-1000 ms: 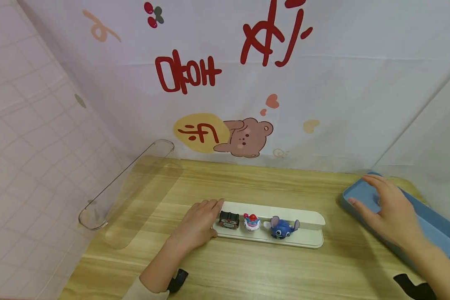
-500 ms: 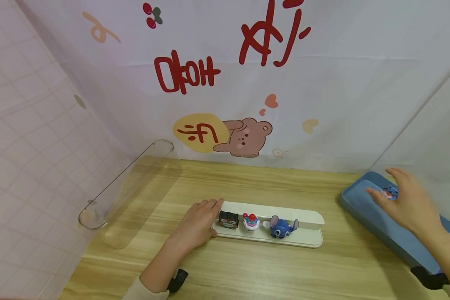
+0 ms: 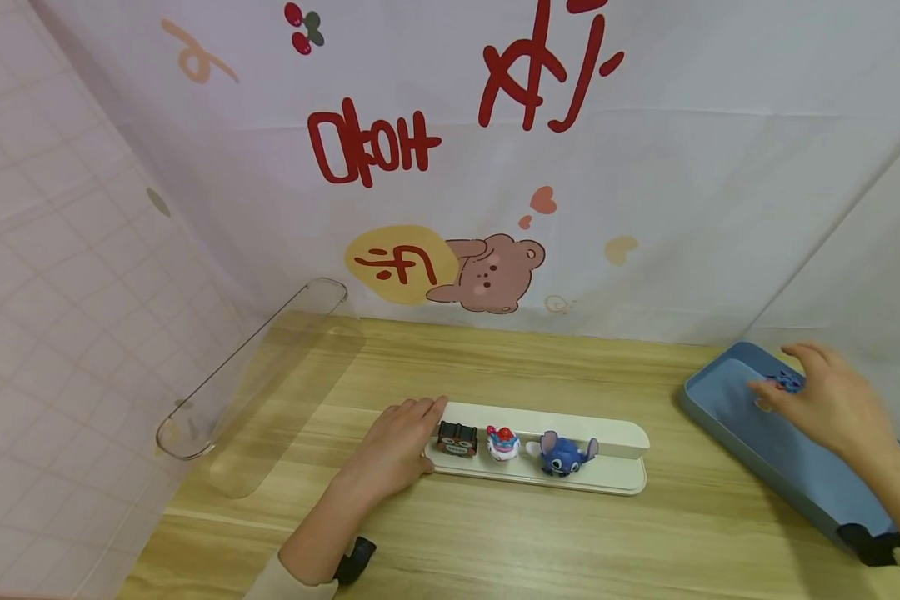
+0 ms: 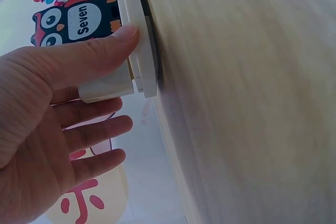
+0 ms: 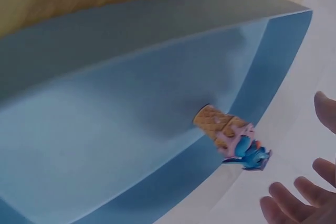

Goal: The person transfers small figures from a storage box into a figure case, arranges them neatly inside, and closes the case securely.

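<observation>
My left hand (image 3: pixel 397 446) grips the left end of a white display stand (image 3: pixel 613 473), with the thumb (image 4: pixel 100 56) on its front edge. On the stand are a dark owl figurine (image 4: pixel 79 19) marked "Seven", a white figurine with a red top (image 3: pixel 502 444) and a blue big-eared figurine (image 3: pixel 561 455). My right hand (image 3: pixel 832 408) hovers over a blue tray (image 3: pixel 727 417), fingers spread and apart from everything. Near those fingers, an ice-cream-cone figurine (image 5: pixel 226 129) with a blue creature on top is in the tray.
A long clear plastic cover (image 3: pixel 277 371) stands at the left on the wooden table (image 3: pixel 495 542). Printed white cloth (image 3: pixel 682 167) hangs behind and along the sides. A black strap (image 3: pixel 356 560) is at the left wrist.
Over the blue tray, my right hand has moved to the right and slightly down, bringing the cone figurine into view. The left hand and the stand have kept their place.
</observation>
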Action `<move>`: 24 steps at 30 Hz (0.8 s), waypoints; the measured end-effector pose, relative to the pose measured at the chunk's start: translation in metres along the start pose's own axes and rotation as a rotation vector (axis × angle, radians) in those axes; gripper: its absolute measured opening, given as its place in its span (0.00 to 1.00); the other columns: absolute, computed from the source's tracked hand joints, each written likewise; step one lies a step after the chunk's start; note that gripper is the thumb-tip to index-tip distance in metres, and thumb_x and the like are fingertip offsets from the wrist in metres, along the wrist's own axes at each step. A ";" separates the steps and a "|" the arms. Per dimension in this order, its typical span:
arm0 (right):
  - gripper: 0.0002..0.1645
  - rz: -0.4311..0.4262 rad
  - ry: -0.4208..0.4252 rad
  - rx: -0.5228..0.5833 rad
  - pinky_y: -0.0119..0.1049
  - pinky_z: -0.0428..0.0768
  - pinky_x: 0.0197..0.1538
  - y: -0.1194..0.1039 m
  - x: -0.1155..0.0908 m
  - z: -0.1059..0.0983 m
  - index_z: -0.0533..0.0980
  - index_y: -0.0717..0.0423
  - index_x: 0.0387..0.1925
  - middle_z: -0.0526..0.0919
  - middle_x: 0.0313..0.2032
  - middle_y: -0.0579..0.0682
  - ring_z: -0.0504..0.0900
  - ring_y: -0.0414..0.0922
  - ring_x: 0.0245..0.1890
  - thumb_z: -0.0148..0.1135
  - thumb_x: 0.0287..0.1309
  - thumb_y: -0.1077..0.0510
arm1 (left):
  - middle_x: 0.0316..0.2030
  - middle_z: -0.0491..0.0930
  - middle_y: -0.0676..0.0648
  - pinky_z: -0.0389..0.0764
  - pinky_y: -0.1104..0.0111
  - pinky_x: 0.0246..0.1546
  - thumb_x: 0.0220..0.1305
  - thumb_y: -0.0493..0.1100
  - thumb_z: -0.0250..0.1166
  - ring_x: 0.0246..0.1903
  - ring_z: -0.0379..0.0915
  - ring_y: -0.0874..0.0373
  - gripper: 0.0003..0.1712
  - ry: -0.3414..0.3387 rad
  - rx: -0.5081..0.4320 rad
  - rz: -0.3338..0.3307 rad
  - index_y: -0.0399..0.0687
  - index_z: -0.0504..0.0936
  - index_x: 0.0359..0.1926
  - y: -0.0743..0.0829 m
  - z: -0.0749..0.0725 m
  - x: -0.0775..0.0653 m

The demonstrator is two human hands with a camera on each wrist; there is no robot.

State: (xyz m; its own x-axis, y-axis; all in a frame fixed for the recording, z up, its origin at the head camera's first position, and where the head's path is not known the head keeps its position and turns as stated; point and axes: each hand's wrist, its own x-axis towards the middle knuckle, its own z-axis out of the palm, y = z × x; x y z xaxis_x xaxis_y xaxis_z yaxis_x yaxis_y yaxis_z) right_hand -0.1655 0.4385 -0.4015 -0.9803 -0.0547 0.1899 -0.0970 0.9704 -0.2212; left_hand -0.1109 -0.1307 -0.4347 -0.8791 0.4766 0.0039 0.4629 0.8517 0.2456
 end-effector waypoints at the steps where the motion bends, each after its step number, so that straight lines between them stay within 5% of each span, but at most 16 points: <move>1: 0.50 0.001 -0.012 -0.005 0.75 0.71 0.44 0.003 0.000 0.000 0.65 0.79 0.65 0.66 0.61 0.82 0.67 0.81 0.55 0.71 0.65 0.40 | 0.66 0.77 0.40 0.74 0.49 0.66 0.50 0.42 0.86 0.63 0.73 0.44 0.55 -0.001 -0.001 0.000 0.37 0.68 0.75 0.000 0.000 0.000; 24: 0.50 -0.004 -0.203 -0.050 0.71 0.75 0.39 0.030 0.009 0.003 0.65 0.83 0.60 0.73 0.54 0.85 0.74 0.83 0.48 0.74 0.63 0.42 | 0.66 0.76 0.40 0.74 0.49 0.66 0.50 0.41 0.85 0.63 0.74 0.44 0.55 -0.005 0.002 0.001 0.37 0.68 0.76 0.000 -0.002 0.000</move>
State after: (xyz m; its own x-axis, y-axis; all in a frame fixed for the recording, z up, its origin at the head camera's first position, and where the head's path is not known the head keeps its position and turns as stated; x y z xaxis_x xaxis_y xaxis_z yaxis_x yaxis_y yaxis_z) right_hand -0.1777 0.4668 -0.4091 -0.9950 -0.0996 -0.0074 -0.0968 0.9803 -0.1723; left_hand -0.1110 -0.1313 -0.4328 -0.8781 0.4785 -0.0005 0.4640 0.8517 0.2437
